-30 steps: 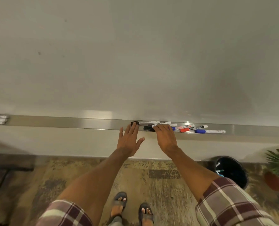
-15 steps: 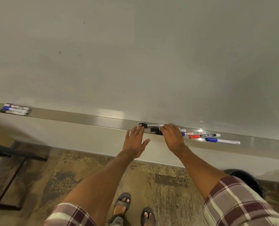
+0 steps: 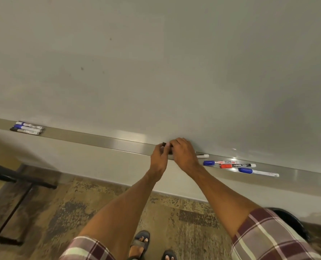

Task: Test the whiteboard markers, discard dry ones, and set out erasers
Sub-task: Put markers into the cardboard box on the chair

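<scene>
Over the tray [image 3: 99, 138], the left hand [image 3: 158, 160] pinches a black marker [image 3: 163, 143] by its cap while the right hand [image 3: 184, 152] curls around its barrel, other markers [image 3: 236, 166] lying at three and nine o'clock.

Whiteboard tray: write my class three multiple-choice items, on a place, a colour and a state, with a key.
1. Where on the tray lies the group of three markers? A left end; B middle; C right end.
2. The black-labelled marker has a cap that is: A green; B red; C yellow.
3. The left hand and right hand: A hang idle; B write; C both grip a black-capped marker.
Key: A, far left of the hands; B, red cap shows; C, fingers of both curl round it.
</scene>
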Action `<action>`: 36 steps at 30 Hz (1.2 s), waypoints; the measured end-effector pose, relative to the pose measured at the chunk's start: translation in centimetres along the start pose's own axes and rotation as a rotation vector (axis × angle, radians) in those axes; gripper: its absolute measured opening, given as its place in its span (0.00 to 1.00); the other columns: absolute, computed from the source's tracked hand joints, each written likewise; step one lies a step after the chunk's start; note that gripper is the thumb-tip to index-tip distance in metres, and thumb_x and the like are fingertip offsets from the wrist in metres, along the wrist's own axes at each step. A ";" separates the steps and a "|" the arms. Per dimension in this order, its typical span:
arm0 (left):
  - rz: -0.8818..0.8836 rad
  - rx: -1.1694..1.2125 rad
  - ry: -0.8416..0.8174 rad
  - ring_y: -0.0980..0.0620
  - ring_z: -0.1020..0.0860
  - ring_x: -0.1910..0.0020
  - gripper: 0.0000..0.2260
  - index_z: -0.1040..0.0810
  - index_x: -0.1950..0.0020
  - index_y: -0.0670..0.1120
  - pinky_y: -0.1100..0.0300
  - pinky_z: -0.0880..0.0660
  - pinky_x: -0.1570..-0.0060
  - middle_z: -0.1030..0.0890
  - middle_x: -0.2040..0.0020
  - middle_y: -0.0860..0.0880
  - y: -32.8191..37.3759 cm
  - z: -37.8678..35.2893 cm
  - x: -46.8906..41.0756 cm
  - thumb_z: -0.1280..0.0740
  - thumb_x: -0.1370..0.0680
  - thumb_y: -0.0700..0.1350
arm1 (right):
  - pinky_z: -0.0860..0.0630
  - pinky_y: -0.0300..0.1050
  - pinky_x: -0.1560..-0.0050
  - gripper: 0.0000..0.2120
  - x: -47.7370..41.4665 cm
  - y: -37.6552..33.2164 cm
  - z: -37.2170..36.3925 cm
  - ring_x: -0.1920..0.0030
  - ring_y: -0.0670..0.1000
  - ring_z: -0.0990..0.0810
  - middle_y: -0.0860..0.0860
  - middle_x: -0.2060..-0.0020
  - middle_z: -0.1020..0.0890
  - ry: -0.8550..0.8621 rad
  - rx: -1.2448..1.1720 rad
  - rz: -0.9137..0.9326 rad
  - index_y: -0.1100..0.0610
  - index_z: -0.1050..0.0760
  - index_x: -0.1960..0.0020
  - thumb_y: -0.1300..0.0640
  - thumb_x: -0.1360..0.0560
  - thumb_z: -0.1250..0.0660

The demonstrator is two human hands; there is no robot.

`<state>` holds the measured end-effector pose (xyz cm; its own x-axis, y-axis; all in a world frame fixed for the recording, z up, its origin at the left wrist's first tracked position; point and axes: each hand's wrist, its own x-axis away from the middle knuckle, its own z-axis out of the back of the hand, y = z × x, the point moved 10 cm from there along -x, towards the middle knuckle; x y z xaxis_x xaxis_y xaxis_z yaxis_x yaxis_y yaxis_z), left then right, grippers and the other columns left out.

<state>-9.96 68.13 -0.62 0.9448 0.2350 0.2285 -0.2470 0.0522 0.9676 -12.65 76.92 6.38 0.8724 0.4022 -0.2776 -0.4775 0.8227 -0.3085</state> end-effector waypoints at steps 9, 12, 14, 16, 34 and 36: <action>0.262 0.725 0.211 0.46 0.20 0.56 0.13 0.27 0.51 0.40 0.50 0.21 0.52 0.22 0.56 0.41 -1.8 -0.1 -0.5 0.45 0.15 0.47 | 0.23 0.47 0.51 0.08 -0.8 1.7 -0.2 0.52 0.52 0.22 0.54 0.53 0.19 -0.078 -0.269 -0.125 0.58 0.22 0.46 0.59 0.23 0.35; 0.314 0.807 0.249 0.47 0.21 0.57 0.09 0.30 0.51 0.41 0.52 0.21 0.54 0.23 0.59 0.42 -2.9 1.1 -0.3 0.43 0.16 0.44 | 0.25 0.46 0.53 0.07 1.0 5.2 -0.2 0.52 0.52 0.24 0.54 0.53 0.19 -0.077 -0.046 -0.191 0.58 0.22 0.47 0.64 0.24 0.36; 0.348 0.846 0.252 0.46 0.20 0.57 0.06 0.32 0.44 0.40 0.49 0.22 0.52 0.23 0.59 0.42 -3.8 1.6 -0.2 0.42 0.16 0.43 | 0.27 0.44 0.54 0.09 2.4 6.9 -0.8 0.51 0.52 0.25 0.54 0.53 0.20 -0.156 0.102 -0.209 0.58 0.22 0.46 0.65 0.24 0.37; 0.382 0.849 0.245 0.46 0.20 0.57 0.07 0.33 0.42 0.41 0.46 0.23 0.49 0.23 0.59 0.43 -4.5 1.7 -0.1 0.42 0.16 0.43 | 0.30 0.43 0.55 0.10 3.5 8.0 -1.3 0.50 0.53 0.25 0.54 0.52 0.21 -0.209 0.177 -0.212 0.58 0.22 0.45 0.65 0.24 0.37; 0.391 0.789 0.142 0.46 0.19 0.55 0.04 0.28 0.48 0.39 0.49 0.21 0.47 0.21 0.51 0.38 -5.2 0.8 -0.5 0.36 0.21 0.33 | 0.28 0.47 0.48 0.13 2.4 6.6 -1.7 0.45 0.54 0.27 0.54 0.47 0.22 -0.143 0.051 -0.203 0.58 0.24 0.43 0.67 0.26 0.35; 0.382 0.781 0.128 0.46 0.19 0.54 0.02 0.26 0.51 0.39 0.53 0.20 0.51 0.21 0.50 0.37 -5.0 0.3 -0.4 0.35 0.21 0.33 | 0.26 0.47 0.49 0.11 1.8 5.8 -1.8 0.47 0.53 0.26 0.54 0.49 0.22 -0.120 -0.030 -0.206 0.58 0.23 0.44 0.66 0.25 0.35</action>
<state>-9.07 67.43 -5.54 0.7849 0.2101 0.5829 -0.2790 -0.7201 0.6353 -14.07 81.70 2.46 0.9570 0.2734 -0.0968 -0.2895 0.8809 -0.3746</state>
